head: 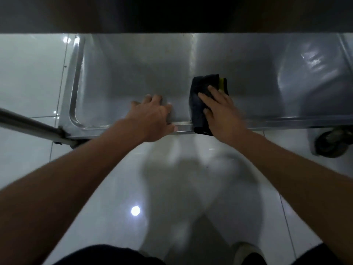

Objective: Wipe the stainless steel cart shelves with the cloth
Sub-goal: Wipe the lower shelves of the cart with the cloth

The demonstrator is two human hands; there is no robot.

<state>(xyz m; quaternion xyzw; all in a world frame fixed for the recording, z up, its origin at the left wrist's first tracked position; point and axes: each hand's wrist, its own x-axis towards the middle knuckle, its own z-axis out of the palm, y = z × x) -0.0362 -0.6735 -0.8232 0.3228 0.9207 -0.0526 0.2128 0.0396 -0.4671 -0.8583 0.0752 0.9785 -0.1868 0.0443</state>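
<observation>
- We see a brushed stainless steel shelf (145,73), shallow like a tray, with a raised rim and a rounded corner at 9 o'clock.
- A dark folded cloth (200,104) with a yellow-green strip lies on the shelf just right of centre, its near end draped over the front rim.
- Our right hand (221,111) presses flat on the cloth, fingers straight and spread; the cloth sticks out past the fingertips toward 12 o'clock.
- Our left hand (152,117) rests on the bare shelf at the front rim, just beside the cloth at its 9 o'clock, fingers relaxed and holding nothing.
- A caster wheel (330,142) sits at 3 o'clock.
- Glossy white floor tiles (114,188) fill 6 o'clock, reflecting a ceiling light.
</observation>
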